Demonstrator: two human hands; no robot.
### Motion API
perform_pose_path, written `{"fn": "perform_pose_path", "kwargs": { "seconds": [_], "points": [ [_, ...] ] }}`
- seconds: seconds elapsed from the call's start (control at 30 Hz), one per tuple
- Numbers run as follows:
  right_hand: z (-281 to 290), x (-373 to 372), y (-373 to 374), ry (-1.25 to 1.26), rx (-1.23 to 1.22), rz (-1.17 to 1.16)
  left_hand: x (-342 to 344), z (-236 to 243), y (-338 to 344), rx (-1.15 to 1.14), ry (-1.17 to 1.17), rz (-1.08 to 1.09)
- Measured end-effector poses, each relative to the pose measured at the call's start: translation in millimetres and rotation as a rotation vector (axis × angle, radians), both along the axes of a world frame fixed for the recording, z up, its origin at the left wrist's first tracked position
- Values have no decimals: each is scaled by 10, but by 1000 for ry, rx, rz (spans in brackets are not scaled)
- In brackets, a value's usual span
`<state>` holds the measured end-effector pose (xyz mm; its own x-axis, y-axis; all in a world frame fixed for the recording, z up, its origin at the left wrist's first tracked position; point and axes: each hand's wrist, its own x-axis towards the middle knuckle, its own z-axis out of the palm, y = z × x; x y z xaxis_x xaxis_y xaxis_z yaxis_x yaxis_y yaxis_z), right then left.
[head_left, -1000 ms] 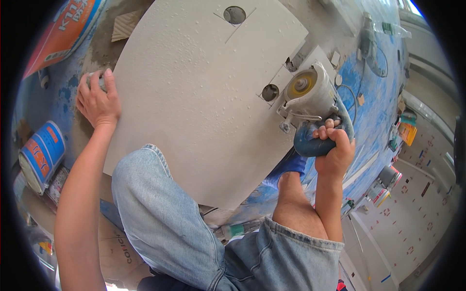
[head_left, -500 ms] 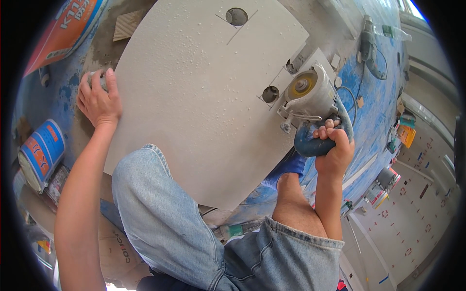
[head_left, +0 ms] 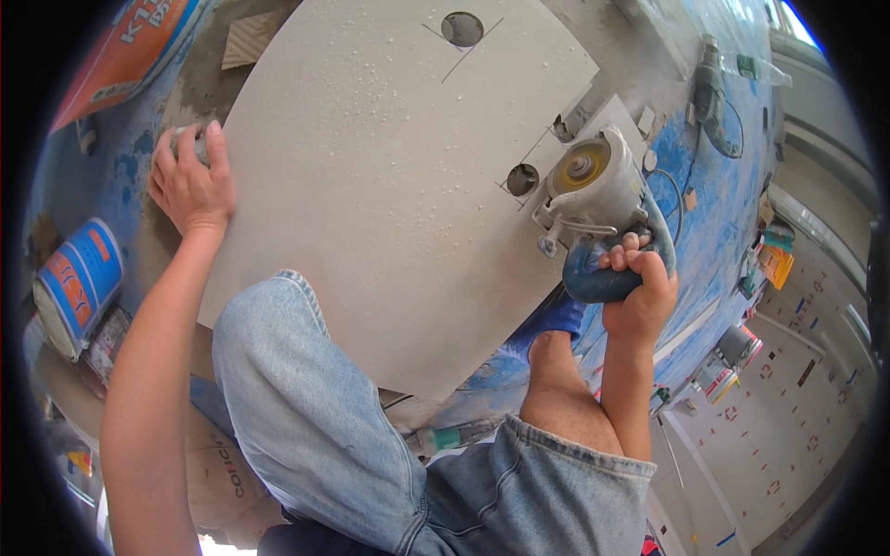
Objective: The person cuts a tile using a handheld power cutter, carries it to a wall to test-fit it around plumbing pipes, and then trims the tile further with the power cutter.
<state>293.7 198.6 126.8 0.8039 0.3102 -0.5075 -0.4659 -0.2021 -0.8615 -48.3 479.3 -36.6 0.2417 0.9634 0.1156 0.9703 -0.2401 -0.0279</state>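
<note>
A large pale floor tile (head_left: 371,213), speckled with white droplets and crumbs, lies in front of me. It has round cut-outs with pencilled cross lines, and a notch in its right edge. My right hand (head_left: 644,269) is wrapped round the blue handle of a tile saw (head_left: 616,208). The saw's yellow-centred round blade sits over the tile's right edge, close to the lower hole (head_left: 523,180). At the tile's left edge, my left hand (head_left: 195,185) has its fingers curled over a greyish lump, mostly hidden and of unclear kind.
An orange bucket (head_left: 120,56) stands far left, a blue-and-white bag (head_left: 79,278) below it. Beyond the saw lie a corded power tool (head_left: 709,93) and a plastic bottle (head_left: 760,69). Tile offcuts (head_left: 248,42) are scattered about. My knee (head_left: 269,315) is against the tile's near edge.
The view has shifted slightly, so the tile appears a little farther right. The saw stays near the same hole, and both hands keep their hold.
</note>
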Motion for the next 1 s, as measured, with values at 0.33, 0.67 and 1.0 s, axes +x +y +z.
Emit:
{"fn": "perform_pose_path", "kwargs": {
  "seconds": [0.33, 0.67, 1.0],
  "points": [
    [9, -37, -10, 23, 7, -8, -2, -9, -5, 4, -40, -11],
    [8, -70, -30, 26, -8, 13, -14, -20, 4, 0, -24, -15],
    [14, -147, -14, 26, -1, 14, -25, 1, 25, 13, -25, -18]
  ]
}}
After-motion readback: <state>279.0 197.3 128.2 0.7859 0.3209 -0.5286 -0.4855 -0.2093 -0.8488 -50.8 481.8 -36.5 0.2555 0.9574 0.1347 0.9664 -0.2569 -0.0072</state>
